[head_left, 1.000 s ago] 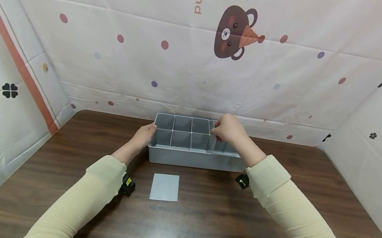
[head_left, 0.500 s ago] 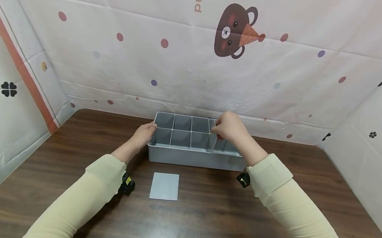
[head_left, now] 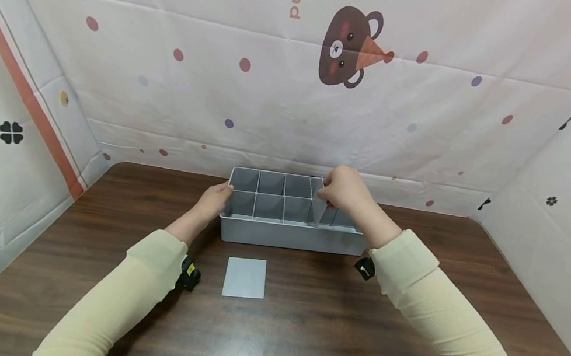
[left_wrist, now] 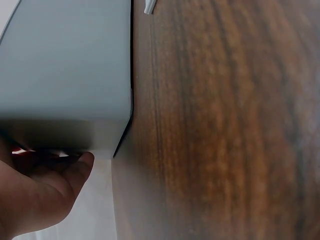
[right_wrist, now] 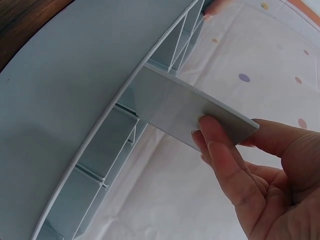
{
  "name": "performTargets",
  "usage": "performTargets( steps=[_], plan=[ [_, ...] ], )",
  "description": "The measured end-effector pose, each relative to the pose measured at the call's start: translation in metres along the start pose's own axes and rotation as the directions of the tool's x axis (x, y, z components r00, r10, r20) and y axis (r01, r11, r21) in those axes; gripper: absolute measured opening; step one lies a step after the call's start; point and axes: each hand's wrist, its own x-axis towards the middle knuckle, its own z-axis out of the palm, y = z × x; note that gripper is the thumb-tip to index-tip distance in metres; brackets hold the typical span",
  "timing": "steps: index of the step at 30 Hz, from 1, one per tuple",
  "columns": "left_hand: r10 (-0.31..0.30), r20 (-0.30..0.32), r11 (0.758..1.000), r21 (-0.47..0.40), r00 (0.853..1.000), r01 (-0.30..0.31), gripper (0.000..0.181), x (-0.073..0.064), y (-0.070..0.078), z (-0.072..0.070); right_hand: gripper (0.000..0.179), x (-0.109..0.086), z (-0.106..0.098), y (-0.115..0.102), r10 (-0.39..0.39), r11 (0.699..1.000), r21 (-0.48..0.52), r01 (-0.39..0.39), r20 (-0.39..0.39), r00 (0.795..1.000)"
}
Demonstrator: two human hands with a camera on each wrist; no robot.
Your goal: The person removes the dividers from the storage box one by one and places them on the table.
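Observation:
A long grey divided box [head_left: 291, 237] stands near the back of the table, its inside split into several compartments. With its thumb at the rim, my left hand [head_left: 217, 198] grips the box's left end. The left wrist view shows those fingers against the end wall. My right hand [head_left: 343, 191] pinches a flat grey divider panel [right_wrist: 172, 102] between thumb and fingers, right of the box's middle. The panel's lower end reaches into the box at the front rim, while most of it sticks up out of the opening, as the right wrist view shows.
A loose square grey panel [head_left: 244, 278] lies flat on the dark wooden table [head_left: 299, 332], in front of the box. Behind the table hangs a pale printed cloth [head_left: 195, 91] with dots and a bear, close to the box's rear side.
The divider panel and my right hand have risen slightly, and the panel leans a little more. My left hand stays at the box's left end.

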Motion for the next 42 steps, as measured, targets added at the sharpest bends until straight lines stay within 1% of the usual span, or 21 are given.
performTargets(
  steps=[3,8,16,18,22,24,25,26,31,36,42],
  plan=[
    [-0.003,0.003,1.0,-0.008,1.0,0.003,0.056,-0.001,0.0,-0.001,0.046,0.0,0.0,0.0,0.002,1.0,-0.005,-0.002,-0.006,1.0],
    [-0.008,-0.01,1.0,-0.009,1.0,0.008,0.055,-0.001,0.0,-0.002,0.046,-0.001,0.001,0.001,-0.011,1.0,-0.008,0.011,-0.02,1.0],
    [-0.021,0.001,1.0,-0.007,1.0,0.021,0.056,-0.002,0.0,-0.002,0.046,-0.004,0.001,0.003,-0.008,1.0,-0.023,0.007,-0.038,0.999],
    [-0.023,0.005,1.0,-0.001,1.0,0.023,0.056,-0.002,0.0,-0.002,0.043,-0.004,0.001,0.003,0.002,1.0,-0.024,-0.003,-0.035,0.999],
    [-0.012,0.003,1.0,0.001,1.0,0.012,0.056,-0.001,0.0,-0.001,0.02,-0.006,-0.003,0.002,0.007,1.0,-0.005,-0.008,-0.042,0.999],
    [-0.012,0.0,1.0,-0.002,1.0,0.012,0.056,-0.001,0.001,0.0,0.028,-0.008,-0.007,0.001,0.004,1.0,0.005,-0.003,-0.05,0.999],
    [-0.011,-0.002,1.0,-0.002,1.0,0.011,0.056,0.0,0.001,0.0,0.034,-0.009,-0.008,0.0,-0.002,1.0,0.006,0.003,-0.057,0.998],
    [-0.012,-0.001,1.0,-0.001,1.0,0.012,0.056,0.0,0.002,0.0,0.034,-0.01,-0.01,-0.001,-0.006,1.0,0.003,0.006,-0.06,0.998],
    [-0.006,0.0,1.0,-0.001,1.0,0.006,0.056,0.0,0.002,0.0,0.032,-0.017,-0.013,-0.008,-0.054,0.999,-0.013,0.053,-0.076,0.996],
    [-0.005,0.002,1.0,0.003,1.0,0.005,0.056,0.0,0.001,-0.001,0.029,-0.026,-0.009,-0.012,-0.092,0.996,0.002,0.092,-0.055,0.994],
    [-0.009,-0.004,1.0,-0.001,1.0,0.009,0.056,0.0,0.002,0.0,0.026,-0.036,-0.006,-0.017,-0.137,0.991,-0.011,0.137,-0.033,0.99]
  ],
)
